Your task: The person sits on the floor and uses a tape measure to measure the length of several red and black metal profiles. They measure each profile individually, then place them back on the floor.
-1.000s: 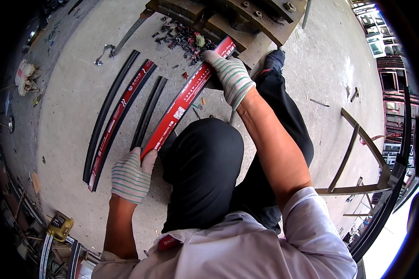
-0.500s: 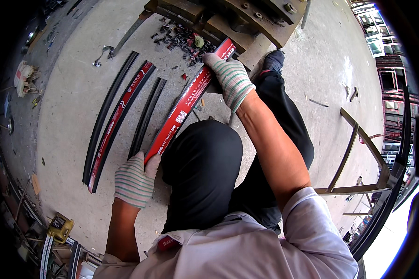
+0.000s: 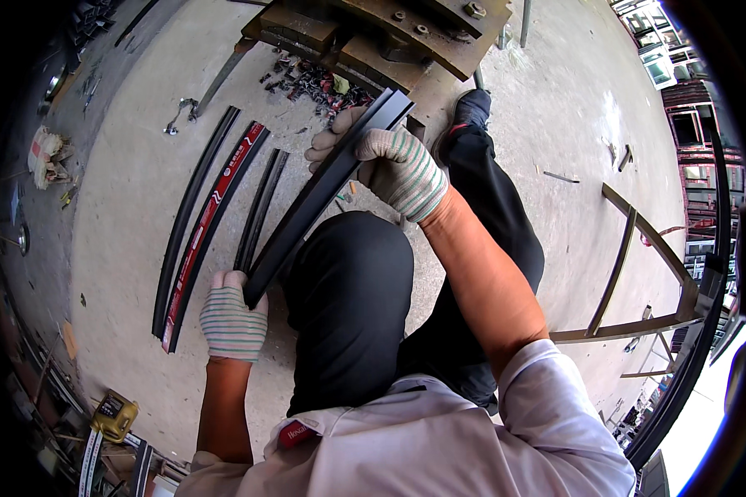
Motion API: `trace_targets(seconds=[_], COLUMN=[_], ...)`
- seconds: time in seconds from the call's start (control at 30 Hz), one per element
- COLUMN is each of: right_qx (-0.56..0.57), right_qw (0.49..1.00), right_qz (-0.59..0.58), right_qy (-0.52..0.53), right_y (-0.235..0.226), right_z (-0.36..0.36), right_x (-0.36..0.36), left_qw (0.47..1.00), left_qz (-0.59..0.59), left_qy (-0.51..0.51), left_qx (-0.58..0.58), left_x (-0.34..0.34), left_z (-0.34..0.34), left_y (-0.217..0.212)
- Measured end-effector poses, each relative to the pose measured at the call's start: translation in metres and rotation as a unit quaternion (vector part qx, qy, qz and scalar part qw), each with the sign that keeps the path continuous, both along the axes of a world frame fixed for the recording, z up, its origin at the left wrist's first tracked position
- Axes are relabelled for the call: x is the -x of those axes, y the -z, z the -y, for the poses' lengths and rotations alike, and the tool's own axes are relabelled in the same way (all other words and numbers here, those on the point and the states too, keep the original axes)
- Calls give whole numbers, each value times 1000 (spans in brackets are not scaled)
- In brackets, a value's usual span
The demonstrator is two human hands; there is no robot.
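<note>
A dark grey metal profile strip (image 3: 319, 199) slants across the space above my left knee, its plain channelled side facing up. My left hand (image 3: 234, 319), in a striped knit glove, closes on its lower end. Near the upper end, my gloved right hand (image 3: 399, 172) wraps around it, thumb on the near side and fingers showing beyond the far edge. On the floor to the left lie a long black strip (image 3: 192, 217), a strip with red film (image 3: 214, 217) and a shorter dark strip (image 3: 261, 207), side by side. The held strip's underside is hidden.
A heavy metal machine (image 3: 373, 37) stands ahead, with dark and red offcuts (image 3: 307, 87) heaped below it. A metal frame (image 3: 651, 240) is at the right. A yellow tape measure (image 3: 114, 416) sits lower left. My left knee (image 3: 352, 257) is just beside the strip.
The held strip has been turned over: its red film face showed before, its bare dark side shows now. My right hand's fingers now reach around the strip's far edge.
</note>
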State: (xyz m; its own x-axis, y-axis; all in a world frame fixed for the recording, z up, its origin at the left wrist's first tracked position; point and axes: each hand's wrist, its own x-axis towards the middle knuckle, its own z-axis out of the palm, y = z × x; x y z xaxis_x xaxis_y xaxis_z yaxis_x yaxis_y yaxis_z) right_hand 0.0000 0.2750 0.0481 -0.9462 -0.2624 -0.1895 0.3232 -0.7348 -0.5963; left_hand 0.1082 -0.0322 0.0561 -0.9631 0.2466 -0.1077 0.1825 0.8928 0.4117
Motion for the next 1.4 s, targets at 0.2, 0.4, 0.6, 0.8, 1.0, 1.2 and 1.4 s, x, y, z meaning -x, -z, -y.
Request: trace_targets(seconds=[0.2,0.4,0.6,0.8,1.0,1.2,1.4], right_qx=[5,41,57,36,18,-228,-318], right_qw=[995,990,979,978,983,964,933], right_qz=[-94,-138,-194,-204,-180,112,149], right_qy=[-28,-13,-38,-34,-21,80,80], right_y=[-24,-25,-22,-25,-24,-7,12], right_z=[11,6,2,-1,-1,7,11], right_x=[-20,-32,-31,-32,-30,-21,-4], left_qw=[996,974,956,951,959,995,979], left_qz=[-87,-224,-285,-301,-282,-41,161], left_qy=[-28,-32,-62,-64,-36,-30,-40], left_qx=[20,3,18,2,15,-86,-118], left_x=[-9,-5,-1,1,6,1,2], left_z=[9,7,10,12,10,12,-2], left_y=[22,28,23,22,21,46,45])
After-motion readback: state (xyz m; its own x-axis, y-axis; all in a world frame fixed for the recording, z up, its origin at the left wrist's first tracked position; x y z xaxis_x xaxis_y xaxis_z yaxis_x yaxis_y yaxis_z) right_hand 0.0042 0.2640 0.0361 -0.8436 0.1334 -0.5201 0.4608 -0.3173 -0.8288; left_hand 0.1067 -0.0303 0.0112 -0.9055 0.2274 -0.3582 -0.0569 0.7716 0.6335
